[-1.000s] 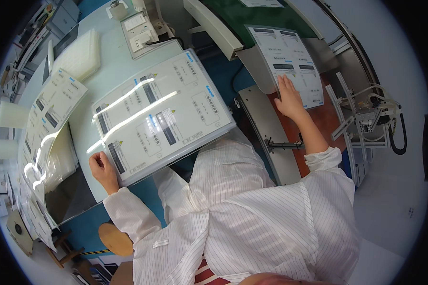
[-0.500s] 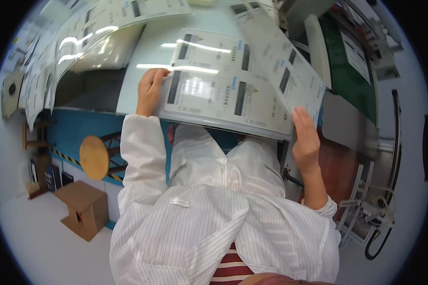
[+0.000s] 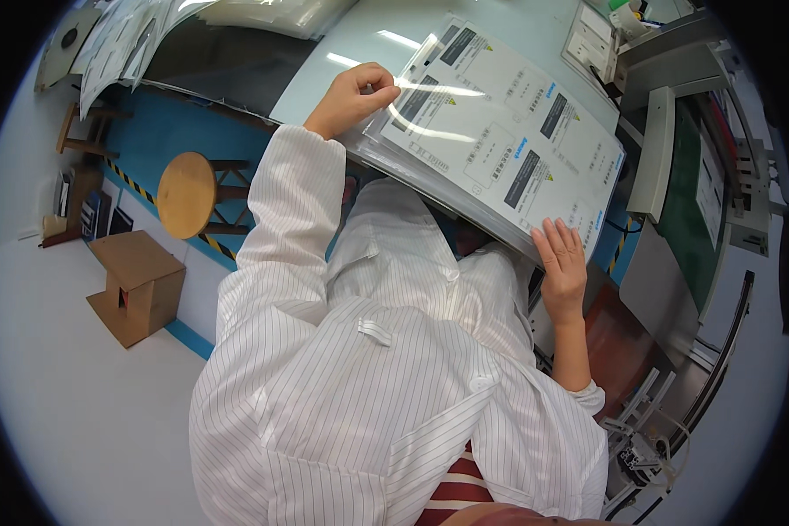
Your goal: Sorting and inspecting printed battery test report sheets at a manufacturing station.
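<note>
Glossy white printed sheets lie on the pale-green table, between and beyond the curled left hand, hold unclear, and open right hand, touching them. Left of both stands a round wooden stool.

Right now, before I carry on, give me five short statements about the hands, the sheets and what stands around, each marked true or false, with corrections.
1. The right hand is at the near right corner of the top printed sheet. True.
2. The left hand is over the green belt. False: it is curled at the left end of the stack of sheets.
3. A separate printed sheet lies on the green belt. True.
4. The wooden stool has a square seat. False: its seat is round.
5. The striped sleeve on the left arm is white. True.
</note>
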The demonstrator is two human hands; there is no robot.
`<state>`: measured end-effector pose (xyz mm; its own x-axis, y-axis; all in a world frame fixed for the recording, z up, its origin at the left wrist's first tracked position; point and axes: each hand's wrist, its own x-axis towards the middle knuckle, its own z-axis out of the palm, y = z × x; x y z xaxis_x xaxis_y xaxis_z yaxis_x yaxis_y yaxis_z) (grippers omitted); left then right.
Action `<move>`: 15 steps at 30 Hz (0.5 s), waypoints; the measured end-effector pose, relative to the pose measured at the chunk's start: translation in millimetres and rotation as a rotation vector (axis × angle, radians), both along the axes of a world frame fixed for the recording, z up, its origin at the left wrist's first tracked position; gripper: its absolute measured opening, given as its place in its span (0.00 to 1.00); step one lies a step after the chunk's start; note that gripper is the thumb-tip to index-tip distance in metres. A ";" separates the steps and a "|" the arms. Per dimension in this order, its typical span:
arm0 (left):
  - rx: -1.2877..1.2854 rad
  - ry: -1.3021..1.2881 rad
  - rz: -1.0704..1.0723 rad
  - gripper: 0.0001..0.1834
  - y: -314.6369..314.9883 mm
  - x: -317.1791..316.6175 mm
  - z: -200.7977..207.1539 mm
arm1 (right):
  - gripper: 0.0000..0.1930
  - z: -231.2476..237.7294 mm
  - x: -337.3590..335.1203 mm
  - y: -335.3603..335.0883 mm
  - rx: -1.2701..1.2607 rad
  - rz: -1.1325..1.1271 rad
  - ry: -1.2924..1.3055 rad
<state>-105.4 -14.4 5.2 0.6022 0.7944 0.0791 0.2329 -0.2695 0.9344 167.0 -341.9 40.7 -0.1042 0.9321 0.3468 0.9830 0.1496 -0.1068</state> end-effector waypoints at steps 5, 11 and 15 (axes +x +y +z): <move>0.133 0.137 -0.069 0.10 1.3 -3.4 3.1 | 0.25 -0.1 -2.3 0.6 -0.058 -0.011 0.068; 0.194 0.262 -0.076 0.08 -2.5 -0.8 14.3 | 0.27 0.7 -2.2 0.3 -0.094 -0.009 0.128; 0.336 0.283 -0.090 0.10 -2.7 -0.8 15.6 | 0.26 2.1 -1.9 0.6 -0.099 -0.015 0.130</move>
<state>-106.2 -17.1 20.8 0.7030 0.6960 0.1460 0.4285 -0.5785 0.6941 165.1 -341.4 42.7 -0.0503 0.9636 0.2627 0.9620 0.1174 -0.2464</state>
